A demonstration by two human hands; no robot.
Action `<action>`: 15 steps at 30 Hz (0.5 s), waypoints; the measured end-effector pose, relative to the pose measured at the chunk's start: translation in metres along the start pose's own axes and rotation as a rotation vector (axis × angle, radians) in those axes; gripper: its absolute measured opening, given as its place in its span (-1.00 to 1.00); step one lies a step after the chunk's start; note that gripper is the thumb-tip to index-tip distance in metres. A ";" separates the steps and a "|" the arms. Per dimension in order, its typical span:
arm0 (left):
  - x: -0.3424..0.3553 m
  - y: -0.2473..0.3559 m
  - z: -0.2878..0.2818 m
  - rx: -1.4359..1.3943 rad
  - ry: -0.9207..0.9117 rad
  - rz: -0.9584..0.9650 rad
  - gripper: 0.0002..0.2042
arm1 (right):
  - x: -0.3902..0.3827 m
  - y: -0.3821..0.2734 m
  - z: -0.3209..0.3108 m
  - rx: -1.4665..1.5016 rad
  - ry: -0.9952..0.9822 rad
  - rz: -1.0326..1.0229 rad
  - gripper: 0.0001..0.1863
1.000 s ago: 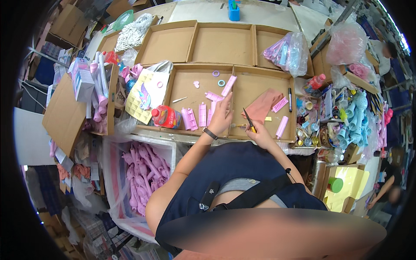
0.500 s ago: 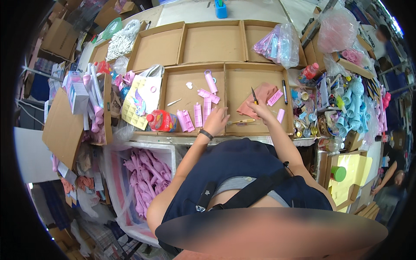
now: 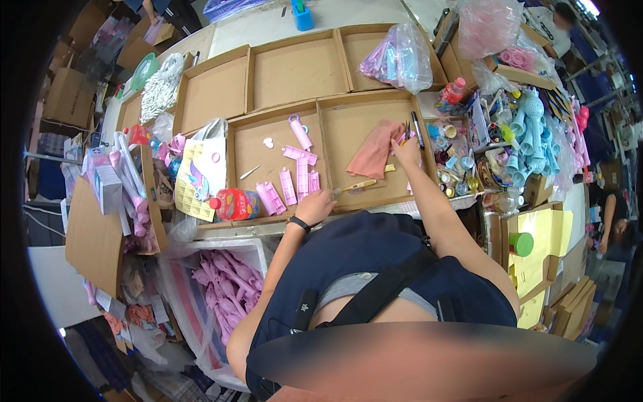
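My left hand [image 3: 315, 206] is closed at the tray's front edge, beside pink plastic half-shells [image 3: 302, 175]; whatever its fingers hold is hidden. A pink tube with a ring end [image 3: 300, 132] lies farther back. In the right compartment, my right hand [image 3: 406, 153] closes around a small pointed tool [image 3: 406, 131] with dark tips and a bit of yellow at its handle. This hand touches the right edge of a salmon cloth [image 3: 375, 149], which lies spread out. Between my hands rests a yellow-handled tool [image 3: 364, 184] with a thin shaft. A black marker [image 3: 418, 128] stands along the right wall.
The cardboard tray [image 3: 284, 110] has several compartments. A red-capped bottle [image 3: 236, 204] lies at its front left. Bagged parts [image 3: 400, 59] sit at the back right; light blue toy parts [image 3: 531, 137] are at far right. Below left, a lined bin [image 3: 258, 246] holds pink parts.
My left hand has drawn back toward the tray's front edge and its fingers have closed. My right hand has moved to the cloth's right side with the pointed tool; the cloth lies more spread out.
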State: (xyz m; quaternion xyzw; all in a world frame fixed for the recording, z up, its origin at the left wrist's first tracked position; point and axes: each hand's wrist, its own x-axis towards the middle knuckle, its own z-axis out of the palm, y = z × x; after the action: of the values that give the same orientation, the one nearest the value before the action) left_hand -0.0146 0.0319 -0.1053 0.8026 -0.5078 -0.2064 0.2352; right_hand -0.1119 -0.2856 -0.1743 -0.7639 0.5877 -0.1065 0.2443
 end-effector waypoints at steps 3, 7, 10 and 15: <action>-0.003 -0.001 0.003 0.007 0.031 0.031 -0.73 | 0.010 0.000 -0.009 0.157 -0.274 0.143 -0.51; -0.006 0.003 -0.002 0.028 0.020 -0.004 -0.70 | 0.007 0.002 -0.015 0.300 -0.164 0.105 -0.61; 0.000 0.019 -0.017 -0.001 -0.077 -0.091 -0.66 | -0.013 0.003 -0.034 0.748 -0.458 0.135 -0.67; 0.026 0.070 -0.055 0.091 0.429 0.235 -0.55 | -0.069 -0.032 -0.099 0.501 -0.916 -0.579 -0.72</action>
State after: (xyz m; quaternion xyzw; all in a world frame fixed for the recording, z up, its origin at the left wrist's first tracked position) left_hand -0.0230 -0.0084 -0.0224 0.7733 -0.5448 0.0203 0.3237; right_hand -0.1495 -0.2384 -0.0652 -0.7803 0.1473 0.0359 0.6067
